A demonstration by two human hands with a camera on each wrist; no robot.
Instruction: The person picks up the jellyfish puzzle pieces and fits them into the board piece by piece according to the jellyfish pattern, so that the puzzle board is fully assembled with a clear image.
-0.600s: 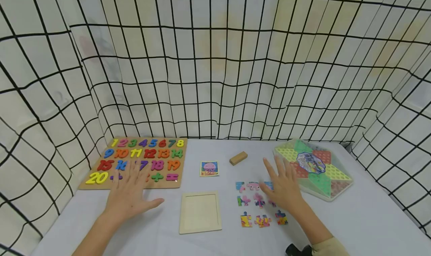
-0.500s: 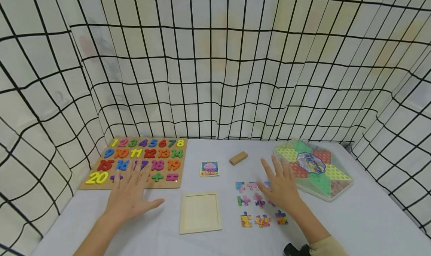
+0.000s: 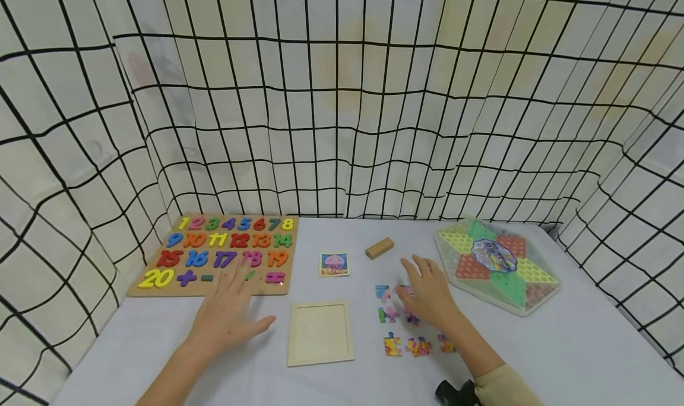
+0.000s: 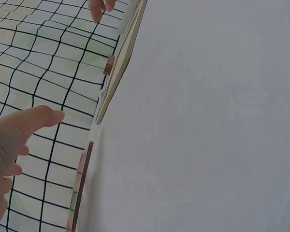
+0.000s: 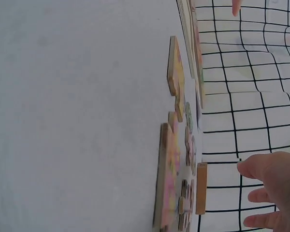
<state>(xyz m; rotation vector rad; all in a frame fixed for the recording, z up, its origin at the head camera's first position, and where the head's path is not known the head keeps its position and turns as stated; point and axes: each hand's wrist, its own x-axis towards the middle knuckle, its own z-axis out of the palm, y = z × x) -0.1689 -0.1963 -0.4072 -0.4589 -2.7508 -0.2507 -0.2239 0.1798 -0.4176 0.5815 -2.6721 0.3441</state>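
My left hand (image 3: 227,311) hovers with spread fingers over the front edge of the number board (image 3: 208,290), holding nothing. In the left wrist view its thumb (image 4: 46,117) points toward the square wooden puzzle tray (image 4: 120,72). That tray (image 3: 320,333) lies bare between the hands. My right hand (image 3: 430,299) is above the jigsaw pieces (image 3: 392,346), fingers loosely bent and nothing in them. It hides part of the top and middle rows. From the right wrist, the pieces (image 5: 176,67) lie flat on the cloth, below the hand (image 5: 278,181).
A small picture card (image 3: 333,265) and a wooden block (image 3: 380,248) lie behind the tray. At the right is a clear octagonal box (image 3: 534,273) of coloured perforated shapes. A black grid net (image 3: 336,127) over white sheeting encloses the white table (image 3: 582,346).
My left hand has shifted right, uncovering the plus and minus signs. The right hand has moved left over the pieces, its fingers now more bent. The head view has tilted slightly.
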